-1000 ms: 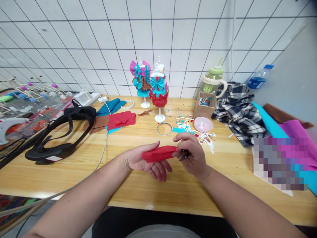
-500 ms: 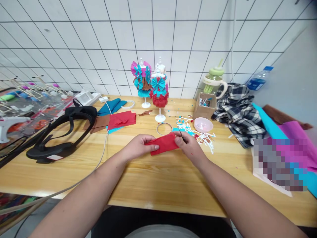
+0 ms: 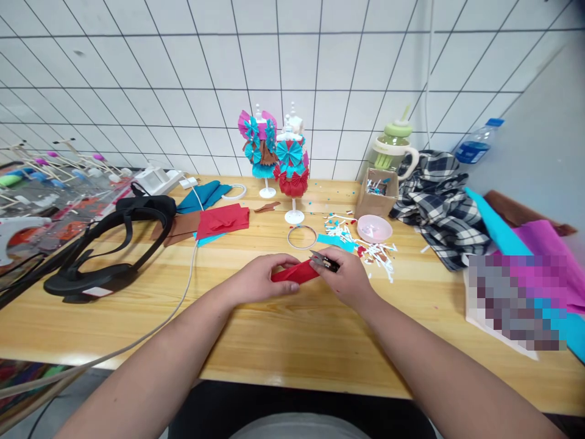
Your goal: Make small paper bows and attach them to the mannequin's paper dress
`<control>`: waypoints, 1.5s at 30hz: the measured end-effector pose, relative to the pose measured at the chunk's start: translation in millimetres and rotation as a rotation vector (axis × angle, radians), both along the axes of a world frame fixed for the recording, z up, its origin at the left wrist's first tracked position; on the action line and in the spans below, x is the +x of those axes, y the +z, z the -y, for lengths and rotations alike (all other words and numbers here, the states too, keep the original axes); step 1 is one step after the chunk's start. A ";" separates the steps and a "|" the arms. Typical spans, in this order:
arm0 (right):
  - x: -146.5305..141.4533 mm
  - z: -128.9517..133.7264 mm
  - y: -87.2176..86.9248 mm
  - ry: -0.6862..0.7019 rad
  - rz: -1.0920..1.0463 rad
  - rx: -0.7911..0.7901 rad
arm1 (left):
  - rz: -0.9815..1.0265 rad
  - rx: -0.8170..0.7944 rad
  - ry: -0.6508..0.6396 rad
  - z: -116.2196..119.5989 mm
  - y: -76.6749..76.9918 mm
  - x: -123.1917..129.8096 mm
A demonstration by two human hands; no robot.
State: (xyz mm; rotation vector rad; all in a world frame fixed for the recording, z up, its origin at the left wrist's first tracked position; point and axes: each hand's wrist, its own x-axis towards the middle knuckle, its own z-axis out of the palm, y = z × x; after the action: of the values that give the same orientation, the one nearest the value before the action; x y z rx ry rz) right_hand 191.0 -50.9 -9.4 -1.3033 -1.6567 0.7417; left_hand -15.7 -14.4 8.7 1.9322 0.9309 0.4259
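Note:
Between my hands, a little above the table, is a folded strip of red crepe paper (image 3: 296,273). My left hand (image 3: 262,279) pinches its left end between thumb and fingers. At the other end, my right hand (image 3: 345,275) grips the strip and also keeps a small pair of dark thread snips (image 3: 325,261) in its fingers, blades pointing left. Just beyond the hands lie a thin metal ring (image 3: 302,237) and a blue paper piece (image 3: 337,242). Two small dress-form stands, one with a blue-and-red paper dress (image 3: 292,167), the other pink, blue and brown (image 3: 259,149), stand behind.
White paper-like sticks (image 3: 381,259) lie scattered around a pink bowl (image 3: 375,230). A cardboard box (image 3: 377,192) and a cup stand behind it. Red paper sheets (image 3: 223,221), a black headset (image 3: 114,250) and a white cable (image 3: 189,274) are at left. Plaid cloth (image 3: 434,201) lies at right.
The red paper has tilted and now shows as a narrower strip between my hands. The snips have swung so their blades point left over the paper.

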 end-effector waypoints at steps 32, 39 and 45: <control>-9.4 -0.1 -4.5 -0.063 -0.342 -0.332 | 0.132 -0.436 0.087 -7.6 -12.3 3.5; -11.1 0.9 -2.3 -0.053 -0.304 -0.317 | 0.080 -0.395 0.103 -7.9 -12.9 2.4; -3.7 0.5 -5.1 -0.046 -0.351 -0.288 | 0.245 -0.469 0.269 -10.8 -5.3 0.4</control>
State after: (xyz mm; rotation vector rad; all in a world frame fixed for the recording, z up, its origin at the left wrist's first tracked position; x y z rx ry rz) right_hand 187.3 -51.4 -14.6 -1.3126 -1.2679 1.1423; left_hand -15.3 -3.6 3.4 1.3059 1.0254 0.5326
